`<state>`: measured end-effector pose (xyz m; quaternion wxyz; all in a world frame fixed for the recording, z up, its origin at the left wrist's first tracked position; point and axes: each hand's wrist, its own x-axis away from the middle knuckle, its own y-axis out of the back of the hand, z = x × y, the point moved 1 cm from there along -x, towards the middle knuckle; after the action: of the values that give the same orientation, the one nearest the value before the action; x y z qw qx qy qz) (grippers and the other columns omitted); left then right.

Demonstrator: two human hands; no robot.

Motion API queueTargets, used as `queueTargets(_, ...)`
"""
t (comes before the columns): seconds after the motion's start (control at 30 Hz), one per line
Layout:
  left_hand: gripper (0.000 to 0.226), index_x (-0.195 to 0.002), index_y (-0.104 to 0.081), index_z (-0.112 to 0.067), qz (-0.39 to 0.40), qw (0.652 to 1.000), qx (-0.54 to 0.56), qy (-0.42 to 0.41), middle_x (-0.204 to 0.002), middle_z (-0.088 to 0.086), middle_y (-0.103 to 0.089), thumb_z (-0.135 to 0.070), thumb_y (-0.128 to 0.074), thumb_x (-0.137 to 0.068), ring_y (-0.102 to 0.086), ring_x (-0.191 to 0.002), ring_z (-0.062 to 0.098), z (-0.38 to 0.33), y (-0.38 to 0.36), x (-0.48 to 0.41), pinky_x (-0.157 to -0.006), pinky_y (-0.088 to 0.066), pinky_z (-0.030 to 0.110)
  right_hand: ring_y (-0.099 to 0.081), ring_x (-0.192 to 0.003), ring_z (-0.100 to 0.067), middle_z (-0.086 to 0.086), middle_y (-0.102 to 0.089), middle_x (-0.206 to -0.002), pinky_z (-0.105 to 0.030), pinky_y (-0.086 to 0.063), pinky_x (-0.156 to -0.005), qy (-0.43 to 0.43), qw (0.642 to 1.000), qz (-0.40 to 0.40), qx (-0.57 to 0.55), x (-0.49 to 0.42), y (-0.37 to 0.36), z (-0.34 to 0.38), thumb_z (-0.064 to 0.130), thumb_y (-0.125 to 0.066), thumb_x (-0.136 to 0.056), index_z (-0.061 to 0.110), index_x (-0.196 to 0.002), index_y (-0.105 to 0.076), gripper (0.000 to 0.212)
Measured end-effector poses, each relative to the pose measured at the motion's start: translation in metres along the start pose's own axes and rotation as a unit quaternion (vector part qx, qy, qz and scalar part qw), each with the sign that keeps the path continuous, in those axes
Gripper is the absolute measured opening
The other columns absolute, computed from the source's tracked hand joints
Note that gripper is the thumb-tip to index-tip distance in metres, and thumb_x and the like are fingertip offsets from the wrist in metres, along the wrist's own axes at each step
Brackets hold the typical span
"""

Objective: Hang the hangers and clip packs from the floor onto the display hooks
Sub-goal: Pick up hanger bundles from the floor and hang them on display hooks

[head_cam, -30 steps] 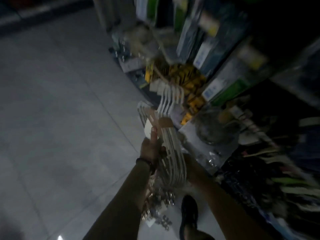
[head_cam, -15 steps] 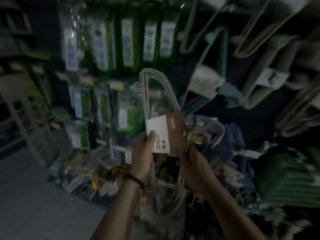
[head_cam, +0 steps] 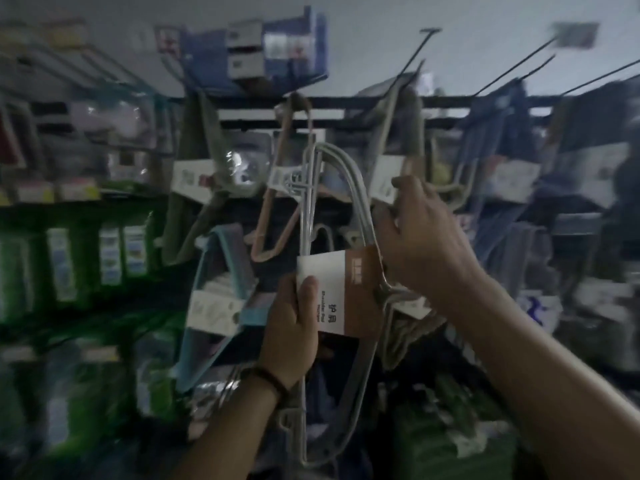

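Nearest the camera, the left hand (head_cam: 294,327) is closed on the hanger bundle (head_cam: 355,192): its thumb presses the white face of the card sleeve (head_cam: 341,292) wrapped round the bundle's middle, and its fingers go out of sight behind; a dark wristband (head_cam: 273,382) circles that wrist. The bundle is off the floor, held upright at mid-height in front of the display, on no hook; its pale grey arms run down past the wrist and curve up above the sleeve. The sleeve is half white, half brown, with small print on both halves. The right hand (head_cam: 429,237) reaches in from the right, a little higher and further off; its fingers curl round the bundle's right edge just above the sleeve, thumb against the curved arms. Behind the bundle, other packs hang from the dark rail (head_cam: 450,100): a teal hanger pack (head_cam: 207,271) low on the left, a peach hanger pack (head_cam: 287,216) in the middle, and a beige hanger pack (head_cam: 412,133) just behind the right hand's fingertips. Green packets (head_cam: 110,254) fill the left shelves, too blurred to read. Furthest back, blue boxes (head_cam: 263,53) sit at the top; several bare black hooks (head_cam: 512,67) jut out at upper right.
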<state>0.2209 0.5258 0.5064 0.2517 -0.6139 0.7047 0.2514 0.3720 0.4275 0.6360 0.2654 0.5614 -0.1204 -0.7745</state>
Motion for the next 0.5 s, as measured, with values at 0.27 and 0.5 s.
queueTargets(0.27, 0.023, -0.121, -0.057, -0.035, 0.113, 0.991, 0.061, -0.039, -0.101, -0.011, -0.076, -0.040, -0.041, -0.105, -0.076, -0.087, 0.011, -0.041, -0.131, -0.046, -0.068, -0.063, 0.031, -0.055, -0.076, -0.028, -0.008, -0.056, -0.091, -0.032, -0.041, -0.054, -0.021, 0.998, -0.022, 0.053, -0.107, 0.051, -0.104, 0.039, -0.051, -0.107, 0.009, -0.113, -0.051, 0.030)
queueTargets(0.5, 0.034, -0.143, -0.043, -0.033, 0.184, 0.978, -0.083, -0.054, -0.117, -0.011, -0.073, -0.044, -0.039, -0.111, -0.072, -0.097, 0.000, -0.076, -0.176, -0.125, -0.087, -0.061, 0.029, -0.068, -0.083, -0.026, -0.007, -0.068, -0.095, -0.042, -0.063, -0.075, 0.027, 0.994, -0.022, 0.108, -0.188, 0.070, -0.137, 0.010, -0.057, -0.099, 0.011, -0.101, -0.063, 0.006)
